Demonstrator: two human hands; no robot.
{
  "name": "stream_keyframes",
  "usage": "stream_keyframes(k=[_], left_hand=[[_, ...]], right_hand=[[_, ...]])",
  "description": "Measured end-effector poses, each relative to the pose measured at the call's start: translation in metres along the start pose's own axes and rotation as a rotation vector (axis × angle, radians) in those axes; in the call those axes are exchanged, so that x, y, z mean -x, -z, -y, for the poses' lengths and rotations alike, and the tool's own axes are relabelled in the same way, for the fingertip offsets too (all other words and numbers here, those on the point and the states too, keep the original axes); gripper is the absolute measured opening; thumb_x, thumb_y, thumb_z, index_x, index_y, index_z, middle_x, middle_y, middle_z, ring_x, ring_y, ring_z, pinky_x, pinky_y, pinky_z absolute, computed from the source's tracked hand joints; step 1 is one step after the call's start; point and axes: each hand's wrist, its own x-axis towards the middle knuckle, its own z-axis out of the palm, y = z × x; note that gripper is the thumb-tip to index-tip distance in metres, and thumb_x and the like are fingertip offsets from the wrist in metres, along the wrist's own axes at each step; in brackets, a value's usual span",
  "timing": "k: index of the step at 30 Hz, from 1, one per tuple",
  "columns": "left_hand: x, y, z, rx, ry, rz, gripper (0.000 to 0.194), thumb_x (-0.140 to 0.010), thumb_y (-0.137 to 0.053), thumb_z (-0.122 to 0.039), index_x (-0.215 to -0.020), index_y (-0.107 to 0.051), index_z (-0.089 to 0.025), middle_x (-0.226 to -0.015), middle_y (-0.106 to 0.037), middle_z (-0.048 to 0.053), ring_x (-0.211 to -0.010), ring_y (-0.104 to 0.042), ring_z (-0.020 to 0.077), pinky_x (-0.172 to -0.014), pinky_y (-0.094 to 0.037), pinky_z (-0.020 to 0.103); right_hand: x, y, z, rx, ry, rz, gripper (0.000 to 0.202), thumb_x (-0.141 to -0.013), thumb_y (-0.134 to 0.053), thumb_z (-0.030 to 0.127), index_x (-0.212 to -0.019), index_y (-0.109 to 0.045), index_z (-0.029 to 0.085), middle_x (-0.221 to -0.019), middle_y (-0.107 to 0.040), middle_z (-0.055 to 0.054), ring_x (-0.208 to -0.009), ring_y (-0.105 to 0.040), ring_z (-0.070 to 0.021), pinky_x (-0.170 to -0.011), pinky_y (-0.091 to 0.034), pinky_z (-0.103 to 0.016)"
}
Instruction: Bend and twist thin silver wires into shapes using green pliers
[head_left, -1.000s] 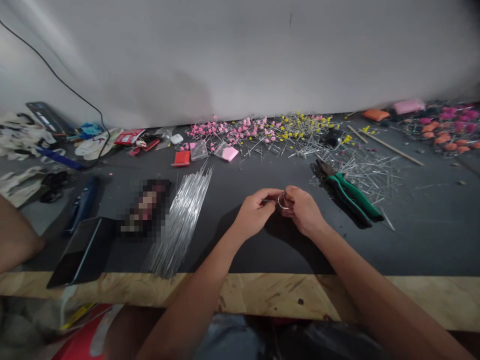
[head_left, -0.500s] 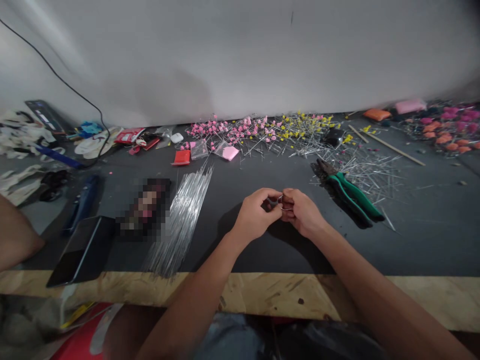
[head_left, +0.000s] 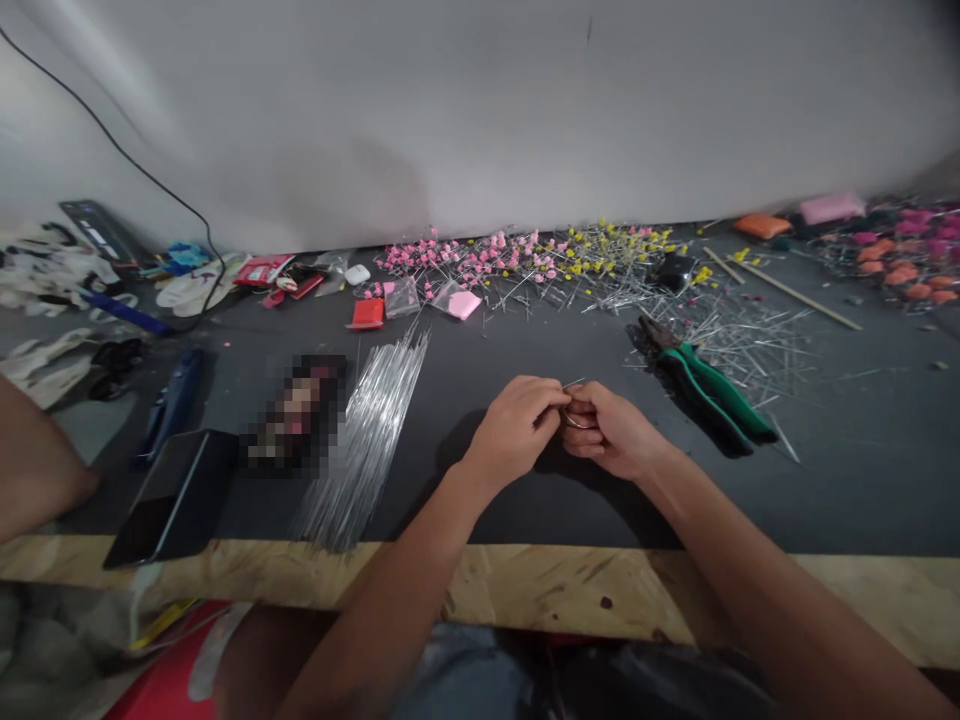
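Both my hands meet over the dark tabletop, working on one thin, curved piece of wire [head_left: 576, 421]. My left hand [head_left: 517, 420] pinches it with thumb and forefinger. Curled around the same wire are the fingers of my right hand [head_left: 611, 425]; a short straight end pokes out above the fingertips. My fingers cover most of the wire. To the left lies a bundle of straight silver wires [head_left: 367, 435]. Pliers with green and black handles [head_left: 705, 390] rest to the right, beside a loose scatter of cut wires [head_left: 750, 340].
Along the wall lie pink-tipped wires [head_left: 480, 258] and yellow-tipped wires [head_left: 615, 245]. At left are a dark phone [head_left: 169, 500], a blue stapler-like tool [head_left: 171, 405] and a pixelated patch. Another person's arm [head_left: 41, 465] rests at the left edge. Orange and magenta pieces [head_left: 896, 265] sit far right.
My fingers have closed in tighter around the wire, and its straight end now shows above them. The whole view has shifted slightly; the things on the table stay put.
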Motion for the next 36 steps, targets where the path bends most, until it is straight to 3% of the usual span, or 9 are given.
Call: stream_keyframes(k=[3,6,9,13,22,32,36], left_hand=[[0.000,-0.002,-0.003,0.125,0.145,-0.054,0.016,-0.081,-0.049,-0.020,-0.091,-0.061,-0.023,-0.095,-0.064,0.004,-0.092,-0.056,0.0159,-0.084,-0.042,0.031],[-0.001,-0.005,-0.001,0.321,0.344,-0.087,0.018,-0.078,-0.053,-0.028,-0.093,-0.060,-0.020,-0.086,-0.063,0.003,-0.076,-0.058,0.0132,-0.071,-0.045,0.027],[-0.004,-0.005,0.003,0.569,0.505,0.027,0.021,-0.078,-0.052,-0.035,-0.077,-0.059,-0.015,-0.067,-0.057,0.001,-0.056,-0.052,0.0094,-0.056,-0.043,0.024],[-0.007,-0.002,0.003,0.928,0.640,0.110,0.029,-0.077,-0.052,-0.040,-0.071,-0.057,-0.012,-0.063,-0.054,0.002,-0.056,-0.051,0.0096,-0.050,-0.041,0.022],[-0.006,0.003,0.005,1.053,0.770,0.255,0.019,-0.072,-0.060,-0.031,-0.070,-0.060,-0.012,-0.064,-0.056,0.002,-0.054,-0.050,0.0074,-0.052,-0.039,0.021],[-0.006,0.002,0.006,1.165,0.832,0.229,0.014,-0.069,-0.061,-0.026,-0.069,-0.061,-0.011,-0.068,-0.056,0.002,-0.059,-0.051,0.0082,-0.056,-0.041,0.023],[-0.006,0.002,0.006,1.163,0.806,0.226,0.016,-0.071,-0.060,-0.027,-0.067,-0.059,-0.012,-0.067,-0.054,0.001,-0.058,-0.049,0.0072,-0.056,-0.039,0.022]], right_hand=[[0.001,-0.002,0.001,0.042,0.097,-0.009,0.027,-0.074,-0.042,0.024,-0.051,-0.027,0.020,-0.045,-0.023,0.008,-0.036,-0.018,-0.0046,-0.035,-0.016,-0.019],[0.001,-0.003,0.001,0.147,0.205,-0.070,0.026,-0.072,-0.043,0.022,-0.050,-0.029,0.020,-0.045,-0.025,0.008,-0.037,-0.022,-0.0053,-0.036,-0.018,-0.020],[-0.001,-0.001,0.000,0.265,0.275,-0.118,0.023,-0.069,-0.043,0.019,-0.049,-0.031,0.020,-0.046,-0.028,0.006,-0.039,-0.026,-0.0062,-0.038,-0.020,-0.020],[-0.001,0.002,-0.001,0.383,0.338,-0.158,0.024,-0.071,-0.042,0.020,-0.049,-0.032,0.020,-0.046,-0.029,0.006,-0.041,-0.029,-0.0071,-0.040,-0.022,-0.020],[0.002,0.002,-0.004,0.543,0.342,-0.170,0.021,-0.076,-0.043,0.028,-0.057,-0.041,0.020,-0.054,-0.046,0.004,-0.051,-0.045,-0.0094,-0.049,-0.036,-0.020],[-0.002,0.004,-0.008,0.592,0.408,-0.174,0.022,-0.077,-0.043,0.028,-0.057,-0.042,0.019,-0.056,-0.046,0.003,-0.054,-0.046,-0.0102,-0.051,-0.039,-0.021],[-0.004,0.001,-0.010,0.500,0.356,-0.182,0.020,-0.076,-0.043,0.029,-0.058,-0.042,0.019,-0.056,-0.045,0.004,-0.052,-0.045,-0.0097,-0.049,-0.038,-0.021]])
